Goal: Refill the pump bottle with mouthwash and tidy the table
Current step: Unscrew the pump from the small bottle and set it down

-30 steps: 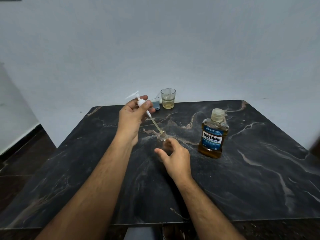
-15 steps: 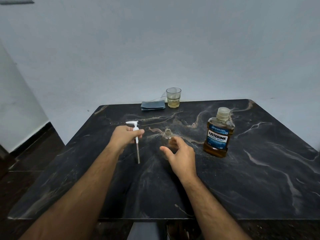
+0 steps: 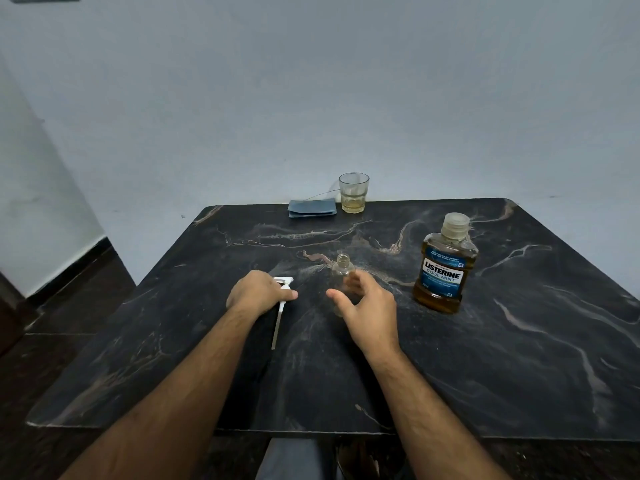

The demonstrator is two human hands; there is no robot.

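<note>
On the counter [image 3: 519, 358], dead centre, we have the pump bottle [image 3: 343, 271]: small, clear, rounded at the shoulders, standing upright with its narrow neck open to the ceiling. It looks close to empty, though the glassy body partly hides behind our right hand [image 3: 369, 306]. That hand hovers at the bottle with fingers loosely spread and blurred; whether they touch it we cannot tell, but nothing is gripped.

Over to the left hand [image 3: 258, 294], knuckles up, fingers curled round the pump [image 3: 282, 299]. White plastic head, nozzle poking away from us toward the bottle, and a long thin dip tube running back toward us, its tip down on the counter. So the pump's long axis lies near-to-far, tilted slightly.

Right of the bottle, well apart, stands the mouthwash [image 3: 445, 271]: squat, flat-sided, amber liquid, blue label, ribbed translucent cap on and pointing up.

Along the far edge, a faceted glass [image 3: 353, 194] with a little yellowish liquid, and just beside it a folded blue cloth [image 3: 311, 207]. Dark marble with pale veins underneath, polished.
</note>
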